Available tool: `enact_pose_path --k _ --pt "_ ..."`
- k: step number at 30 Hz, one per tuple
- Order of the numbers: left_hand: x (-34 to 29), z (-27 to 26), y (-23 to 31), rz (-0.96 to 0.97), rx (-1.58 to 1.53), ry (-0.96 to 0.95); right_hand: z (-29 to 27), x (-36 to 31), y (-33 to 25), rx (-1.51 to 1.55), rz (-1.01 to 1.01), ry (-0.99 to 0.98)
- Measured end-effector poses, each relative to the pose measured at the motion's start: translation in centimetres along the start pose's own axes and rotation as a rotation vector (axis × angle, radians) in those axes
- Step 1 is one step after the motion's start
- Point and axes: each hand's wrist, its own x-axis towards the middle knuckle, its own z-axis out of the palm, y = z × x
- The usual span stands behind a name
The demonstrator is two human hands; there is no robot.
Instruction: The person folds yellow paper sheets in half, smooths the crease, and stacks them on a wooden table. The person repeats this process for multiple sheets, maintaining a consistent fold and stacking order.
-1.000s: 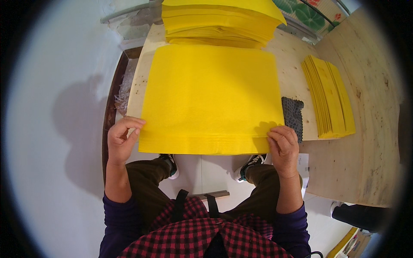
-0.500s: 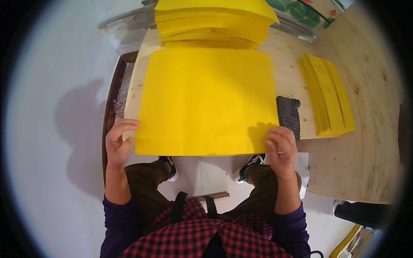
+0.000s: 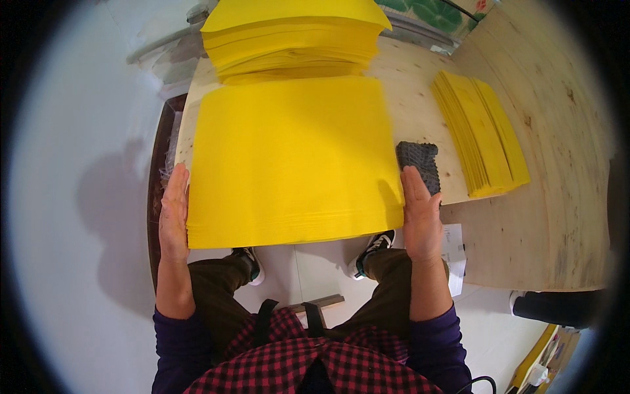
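Note:
A stack of large yellow sheets (image 3: 295,157) lies on the wooden table in front of me, its layered near edge overhanging the table's front. Along the stack's left side my left hand (image 3: 174,213) stands flat, fingers straight and pointing away from me. My right hand (image 3: 421,213) is pressed flat in the same way against the right side, its fingers stretched out. Neither hand grips anything. Just beyond my right fingertips rests a dark grey cloth-like piece (image 3: 420,161) with a jagged edge.
Behind the stack rises a taller pile of yellow sheets (image 3: 295,46). Folded yellow pieces (image 3: 482,134) sit at the right of the table (image 3: 410,85), near a wooden panel (image 3: 545,164). At far lower right shows another person's dark-clad leg (image 3: 551,310).
Both hands have gone from curled fingers at the stack's near corners to flat palms along its sides. The view has shifted slightly, so everything appears further left.

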Motion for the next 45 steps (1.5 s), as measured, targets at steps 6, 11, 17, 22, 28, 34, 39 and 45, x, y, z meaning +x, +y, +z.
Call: enact_pose_path --k 6,11,17,22,28,34,39,45 --pt "-0.2 0.4 -0.2 -0.025 -0.056 -0.025 0.1 -0.7 0.1 -0.33 -0.155 -0.143" --pt "-0.1 0.4 -0.1 -0.049 -0.053 -0.047 0.4 -0.8 0.3 -0.417 -0.236 -0.167" --pt "-0.3 0.5 0.2 -0.012 0.034 -0.018 0.5 -1.1 0.4 -0.414 -0.245 -0.049" --pt "-0.2 0.4 0.5 0.019 0.163 -0.035 -0.7 -0.6 -0.5 -0.527 -0.223 0.023" --pt "-0.4 0.2 0.5 0.022 0.169 -0.043 -0.6 -0.3 -1.4 -0.819 -0.247 -0.022" --pt "-0.4 0.3 0.6 0.011 0.158 -0.043 -0.5 0.2 -1.6 -0.924 -0.355 -0.038" --pt "-0.4 0.1 0.7 0.012 0.178 -0.044 -0.4 0.4 -1.7 -1.06 -0.493 -0.056" --pt "-0.4 0.0 0.6 0.007 0.179 -0.042 0.1 0.7 -1.9 -1.141 -0.595 -0.085"
